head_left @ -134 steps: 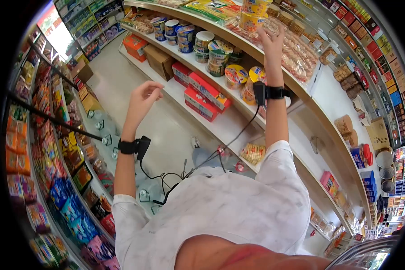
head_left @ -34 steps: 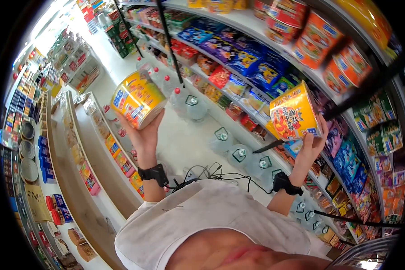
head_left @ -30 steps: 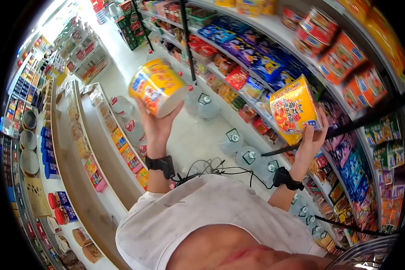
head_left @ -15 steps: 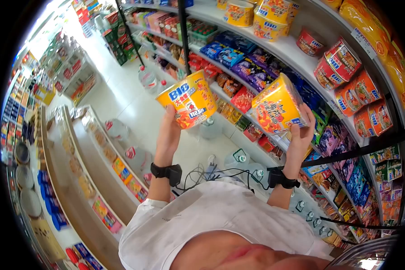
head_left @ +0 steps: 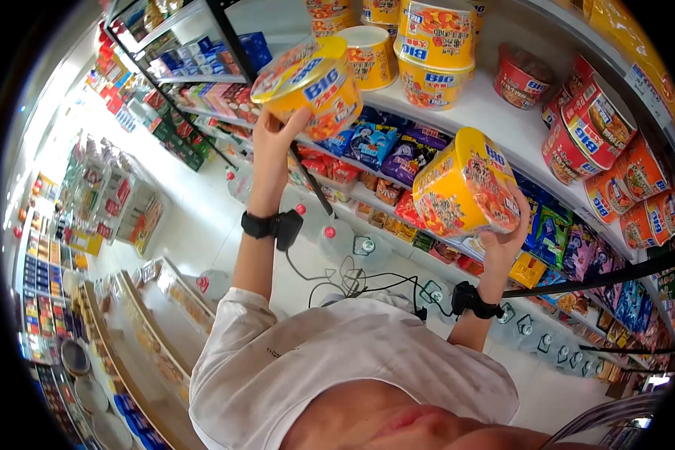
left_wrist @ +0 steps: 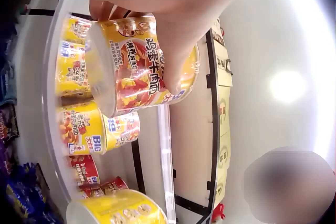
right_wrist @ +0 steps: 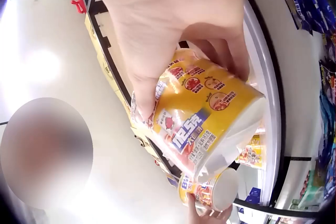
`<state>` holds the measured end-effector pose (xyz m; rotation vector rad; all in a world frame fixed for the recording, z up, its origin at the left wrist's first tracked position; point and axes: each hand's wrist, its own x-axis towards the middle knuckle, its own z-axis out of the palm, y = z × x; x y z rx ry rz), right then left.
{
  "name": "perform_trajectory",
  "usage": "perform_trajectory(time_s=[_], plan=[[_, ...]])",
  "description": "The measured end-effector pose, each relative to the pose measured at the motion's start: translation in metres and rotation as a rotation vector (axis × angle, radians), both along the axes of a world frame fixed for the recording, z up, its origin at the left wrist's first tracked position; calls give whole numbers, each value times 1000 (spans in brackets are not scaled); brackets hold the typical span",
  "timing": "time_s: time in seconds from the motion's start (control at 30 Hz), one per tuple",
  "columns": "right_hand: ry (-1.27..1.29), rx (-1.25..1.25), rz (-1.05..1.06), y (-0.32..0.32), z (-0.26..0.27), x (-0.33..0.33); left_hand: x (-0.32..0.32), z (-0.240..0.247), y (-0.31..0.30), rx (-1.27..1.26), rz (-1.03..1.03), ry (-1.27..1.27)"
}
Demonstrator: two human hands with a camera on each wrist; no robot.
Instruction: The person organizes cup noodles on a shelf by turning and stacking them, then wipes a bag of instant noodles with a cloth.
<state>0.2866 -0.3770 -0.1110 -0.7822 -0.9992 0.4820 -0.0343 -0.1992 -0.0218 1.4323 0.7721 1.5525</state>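
Observation:
My left hand (head_left: 272,150) grips a yellow instant noodle tub (head_left: 319,94), thumb on one side and fingers round the other. In the head view that tub is tilted and overlaps the shelf edge, beside a white-lidded noodle tub (head_left: 369,60). In the left wrist view its printed side (left_wrist: 134,66) faces the camera. Lower and to the right, my right hand (head_left: 507,238) holds a second yellow noodle tub (head_left: 457,187), tilted, with fingers wrapped round its base end. The right wrist view shows thumb and fingers spread round this tub (right_wrist: 202,108).
Stacked yellow noodle tubs (head_left: 436,49) stand on the upper shelf (head_left: 465,120), with red tubs (head_left: 523,79) and orange tubs (head_left: 630,187) farther right. Snack bags (head_left: 379,142) fill the shelf below. Large water bottles (head_left: 337,238) stand on the floor, and black cables (head_left: 360,281) hang between the wrists.
Both hands, bare 4.5 s ago, now hold noodle tubs. Over the last second the view has turned toward the yellow tub shelf, and the left hand has risen to its edge, tilting its tub.

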Motion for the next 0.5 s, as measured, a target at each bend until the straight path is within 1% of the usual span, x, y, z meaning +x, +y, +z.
perform_trajectory(time_s=[0.03, 0.07, 0.13, 0.2, 0.27, 0.3, 0.4, 0.43, 0.5], plan=[[-12, -50, -43, 2, 5, -5, 5, 10, 18, 1, 13, 4], [-30, -65, -57, 3, 8, -12, 7, 16, 41, 56, -43, -9], [-64, -96, -93, 7, 10, -27, 8, 25, 78, 96, 16, 99], [-194, -95, -184, 8, 4, -38, 4, 22, 126, 213, -34, 101], [-308, -127, -288, 2, 0, -65, 4, 31, 148, 269, -86, 97], [-293, -164, -330, -1, 2, -84, 4, 33, 164, 351, -105, 89], [-269, -261, -440, -6, 4, -140, 6, 47, 185, 361, -272, 36], [-296, -247, -490, -6, 2, -153, 9, 49, 196, 355, -312, 90], [-299, -252, -535, -5, 10, -183, 15, 53, 211, 375, -386, 117]])
